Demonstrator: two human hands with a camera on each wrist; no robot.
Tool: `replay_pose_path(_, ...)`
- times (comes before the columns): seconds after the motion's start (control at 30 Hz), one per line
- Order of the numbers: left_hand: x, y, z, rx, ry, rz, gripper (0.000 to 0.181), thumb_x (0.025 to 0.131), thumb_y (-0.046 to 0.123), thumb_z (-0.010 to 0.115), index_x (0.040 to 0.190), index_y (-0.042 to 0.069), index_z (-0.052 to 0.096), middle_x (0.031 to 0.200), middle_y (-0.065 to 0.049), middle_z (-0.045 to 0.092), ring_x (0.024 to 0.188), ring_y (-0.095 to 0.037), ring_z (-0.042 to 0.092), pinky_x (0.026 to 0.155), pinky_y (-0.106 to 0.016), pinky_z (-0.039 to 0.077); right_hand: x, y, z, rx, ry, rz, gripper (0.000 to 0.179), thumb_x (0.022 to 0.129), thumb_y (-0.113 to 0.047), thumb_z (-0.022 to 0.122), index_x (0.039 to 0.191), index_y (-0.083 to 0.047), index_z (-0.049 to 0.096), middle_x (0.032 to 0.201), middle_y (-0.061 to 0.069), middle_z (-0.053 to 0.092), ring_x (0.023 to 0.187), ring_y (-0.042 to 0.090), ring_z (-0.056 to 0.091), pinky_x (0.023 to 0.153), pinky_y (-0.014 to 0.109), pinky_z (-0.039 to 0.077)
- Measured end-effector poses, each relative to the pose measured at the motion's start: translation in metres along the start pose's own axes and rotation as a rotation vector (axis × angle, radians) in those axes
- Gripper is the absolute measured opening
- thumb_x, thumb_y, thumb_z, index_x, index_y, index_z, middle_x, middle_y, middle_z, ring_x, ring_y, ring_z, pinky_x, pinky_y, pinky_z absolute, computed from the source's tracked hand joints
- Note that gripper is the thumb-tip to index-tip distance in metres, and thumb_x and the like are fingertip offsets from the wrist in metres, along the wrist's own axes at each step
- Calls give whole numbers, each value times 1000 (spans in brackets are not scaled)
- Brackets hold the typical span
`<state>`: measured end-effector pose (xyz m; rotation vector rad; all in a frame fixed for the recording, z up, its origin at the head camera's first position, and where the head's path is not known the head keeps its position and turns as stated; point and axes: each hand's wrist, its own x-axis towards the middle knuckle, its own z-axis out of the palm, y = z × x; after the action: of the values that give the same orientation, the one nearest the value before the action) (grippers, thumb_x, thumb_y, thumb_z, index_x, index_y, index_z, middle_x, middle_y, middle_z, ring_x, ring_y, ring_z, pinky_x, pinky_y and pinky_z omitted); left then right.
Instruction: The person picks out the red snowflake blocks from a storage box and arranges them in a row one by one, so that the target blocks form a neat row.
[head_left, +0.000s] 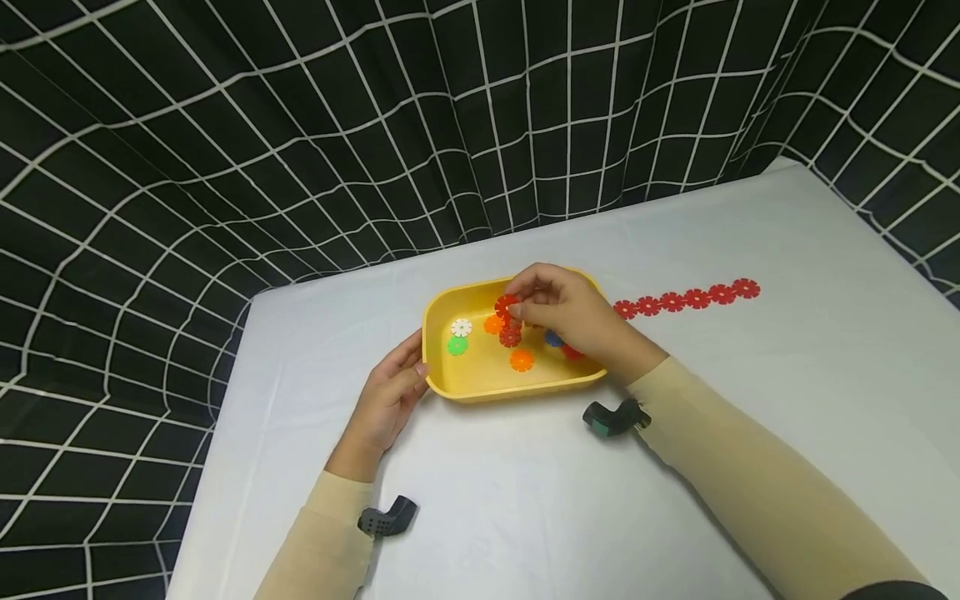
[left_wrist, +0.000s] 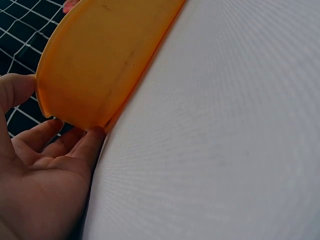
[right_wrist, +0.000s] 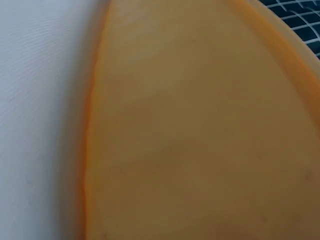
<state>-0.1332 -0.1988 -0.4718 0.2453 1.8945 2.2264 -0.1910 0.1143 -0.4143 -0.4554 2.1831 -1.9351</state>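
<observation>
My right hand [head_left: 572,310] is over a yellow plastic tray [head_left: 480,382], pinching a red notched snowflake disc [head_left: 506,306] between thumb and fingers. Directly below it, another red disc [head_left: 510,337] shows; whether the two are joined I cannot tell. At the tray's left end my left hand [head_left: 388,400] grips the wall. In the left wrist view its thumb [left_wrist: 22,90] touches the rim while the other fingers bear on the lower edge. White [head_left: 461,327], green [head_left: 457,345], orange [head_left: 521,360] and blue [head_left: 553,338] discs lie inside. Only the tray wall [right_wrist: 190,120] fills the right wrist view.
A row of several linked red discs [head_left: 697,298] lies on the white tabletop [head_left: 487,492], to the right of the tray. Behind the table hangs a dark curtain [head_left: 517,108] with a white grid. Each sleeve carries a small black wrist device [head_left: 388,517].
</observation>
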Motion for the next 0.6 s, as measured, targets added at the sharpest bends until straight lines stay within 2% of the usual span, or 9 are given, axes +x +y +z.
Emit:
replay_pose_path(0.17,0,-1,-1,-8,9,6,60,108,0,52,167,0,39,170,-12,41,155,-28,41,118,-38,45,-3,-1,-6,123,63,-58,22,105,-12,75,126,-6,70,120,14,71,105,39,67,93,43,63)
replay_pose_path(0.27,-1,-1,-1,-3,9,6,61,108,0,52,167,-1,38,170,-13,41,155,-28,40,118,-38,45,-4,-2,-7,162,104,-72,22,105,-11,75,125,-4,68,120,17,69,105,35,69,95,40,63)
replay_pose_path(0.43,-1,-3,-1,-6,-3,8,61,107,1,53,166,-2,39,170,-14,41,154,-28,41,118,-39,44,-7,-2,-10,153,156,-62,24,104,-15,77,124,-5,69,119,15,70,104,34,70,94,34,62)
replay_pose_path(0.6,1,-4,0,6,-4,10,60,107,1,53,166,-2,40,169,-13,42,154,-28,41,118,-39,45,-12,-4,-24,135,190,-52,24,105,-21,77,123,-7,71,121,13,72,109,34,68,97,35,61)
